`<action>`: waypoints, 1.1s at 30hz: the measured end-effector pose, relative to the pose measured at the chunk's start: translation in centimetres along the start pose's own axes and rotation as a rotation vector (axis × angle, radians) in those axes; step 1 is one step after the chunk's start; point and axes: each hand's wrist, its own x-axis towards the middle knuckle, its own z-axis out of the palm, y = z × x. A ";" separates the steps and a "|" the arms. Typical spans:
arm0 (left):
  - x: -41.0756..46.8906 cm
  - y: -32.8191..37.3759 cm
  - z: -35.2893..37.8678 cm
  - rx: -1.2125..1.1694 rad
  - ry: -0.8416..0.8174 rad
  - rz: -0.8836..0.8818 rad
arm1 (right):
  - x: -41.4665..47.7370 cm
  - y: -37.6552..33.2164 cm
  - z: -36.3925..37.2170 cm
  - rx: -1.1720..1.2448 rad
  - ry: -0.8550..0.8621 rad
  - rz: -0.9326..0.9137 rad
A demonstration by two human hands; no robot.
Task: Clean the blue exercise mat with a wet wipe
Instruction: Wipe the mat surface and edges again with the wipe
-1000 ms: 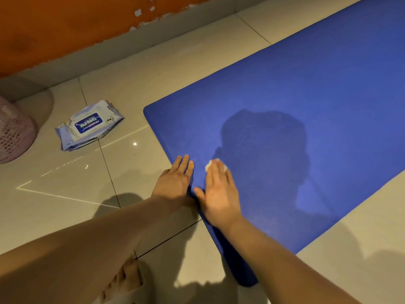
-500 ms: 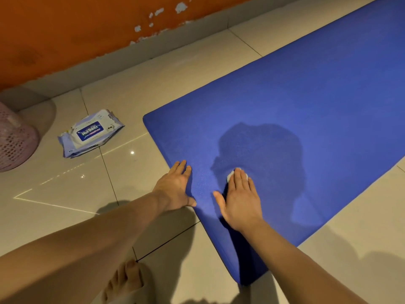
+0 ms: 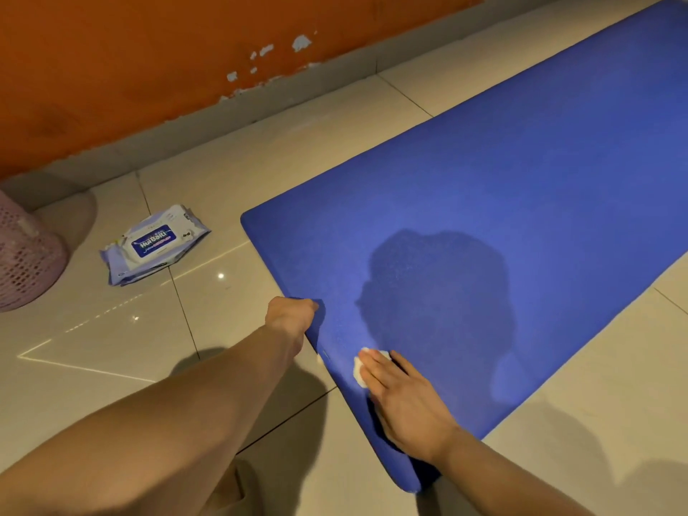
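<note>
Count: 1 mat [image 3: 484,217], 1 wipe [image 3: 359,372], 1 pack [image 3: 154,245] of wipes, 1 basket [image 3: 26,255], 2 hands.

Mat: blue, on the tiled floor [image 3: 372,117]. Short end faces left, length runs off to the upper right, near corner at bottom centre.

Wipe: small white wad on the mat, close to the short edge, between the left hand's grip and the near corner. It sits under the right hand [image 3: 405,400]. White shows just past the fingertips and along the index side; the rest is hidden.

Right hand: palm down on the mat, fingers [image 3: 383,370] straight and close together, pressing the wipe flat, not curled round it. Forearm comes in from bottom right, over the near corner.

Left hand [image 3: 290,316]: on the short edge, further along it than the wipe and apart from it. Fingers are curled round the edge and grip it; the edge looks slightly raised there. Arm is extended from bottom left.

Rest: pack lies flat on the floor left of the mat, not touching it. Pink perforated basket is at the left frame edge, beyond the pack. Orange wall [image 3: 149,50] with chipped paint runs along the top.
</note>
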 end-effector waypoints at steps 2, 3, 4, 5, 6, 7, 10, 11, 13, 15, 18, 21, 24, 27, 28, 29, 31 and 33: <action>-0.2 0.6 -0.5 -0.057 -0.030 -0.024 | -2.4 0.5 -0.4 0.055 0.044 0.070; -0.6 1.1 -0.8 -0.076 -0.051 -0.028 | -3.3 0.7 -0.8 0.081 0.079 0.137; -1.1 1.6 -1.2 -0.080 -0.070 -0.026 | -3.8 0.7 -1.5 0.093 0.092 0.218; -1.6 2.1 -1.5 -0.058 -0.084 -0.027 | -3.9 0.8 -2.0 0.100 0.101 0.290; -2.0 2.7 -1.9 -0.032 -0.091 -0.022 | -3.8 0.8 -2.4 0.112 0.116 0.340; -2.6 3.3 -2.3 -0.011 -0.089 -0.011 | -3.3 0.8 -2.9 0.146 0.127 0.383; -5.0 5.7 -3.6 0.041 -0.109 0.060 | -0.1 -0.1 -5.9 0.325 0.154 0.484; -5.7 6.6 -3.8 0.053 -0.119 0.086 | 1.3 -0.5 -7.2 0.408 0.187 0.494; -8.1 8.7 -4.1 0.063 -0.130 0.147 | 4.6 -1.3 -11.3 0.528 0.259 0.496; -10.7 10.8 -4.1 0.062 -0.149 0.213 | 7.8 -1.6 -15.6 0.569 0.320 0.449; -14.7 13.6 -4.1 0.058 -0.231 0.299 | 11.2 -1.8 -22.2 0.529 0.360 0.341; -18.2 15.9 -4.7 0.059 -0.228 0.416 | 11.2 -2.1 -28.2 0.439 0.296 0.302; -20.6 17.4 -4.6 0.020 -0.254 0.474 | 7.3 -2.8 -31.6 0.310 0.148 0.211; -22.3 18.4 -4.2 0.034 -0.302 0.525 | 2.6 -2.9 -32.8 0.165 -0.023 0.132; -22.8 18.7 -4.1 0.035 -0.308 0.542 | 2.3 -2.7 -33.5 0.140 0.001 0.120; -23.4 19.0 -4.2 0.022 -0.313 0.551 | 2.6 -2.7 -34.3 0.118 0.063 0.110; -24.3 19.7 -4.3 -0.019 -0.319 0.544 | 4.6 -2.7 -36.3 0.117 0.256 0.126; -25.2 20.3 -4.5 -0.072 -0.342 0.520 | 6.6 -2.8 -38.1 0.153 0.413 0.184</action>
